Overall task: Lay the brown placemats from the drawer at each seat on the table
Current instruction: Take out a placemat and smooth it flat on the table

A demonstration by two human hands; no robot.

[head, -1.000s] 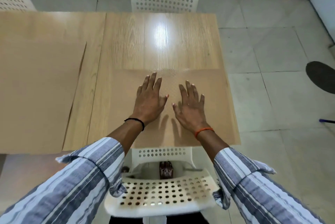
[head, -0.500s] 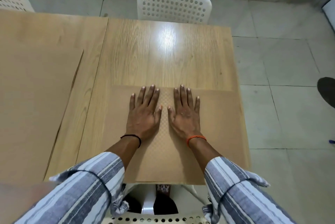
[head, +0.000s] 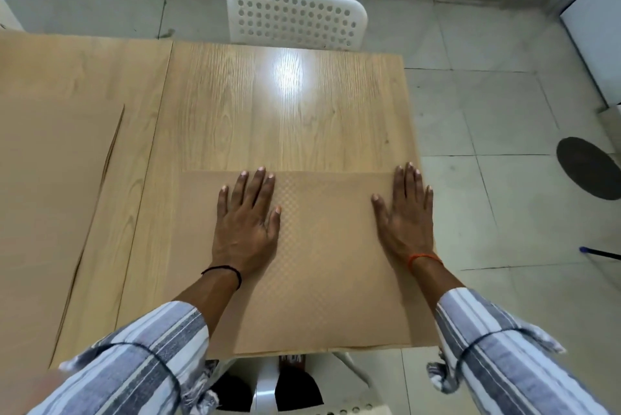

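We press the thin brown woven rectangular placemat [head: 322, 256] flat at the pale wooden table's [head: 285, 119] near edge; left hand [head: 247, 226] and right hand [head: 405, 223] lie flat, fingers straight, gripping nothing; next, we judge, the far seat's mat.

Placemat [head: 322, 267]: tan-brown w/ fine checker weave. Counter [head: 285, 119]: light oak wood grain, white glare patch. Chair [head: 295, 16]: white, dotted w/ holes. Sleeves [head: 141, 361]: grey, blue & white stripes. Left wrist band [head: 223, 272] black, right wrist band [head: 424, 259] orange. Floor [head: 504, 132]: pale grey tiles, w/ dark round spot [head: 588, 167].
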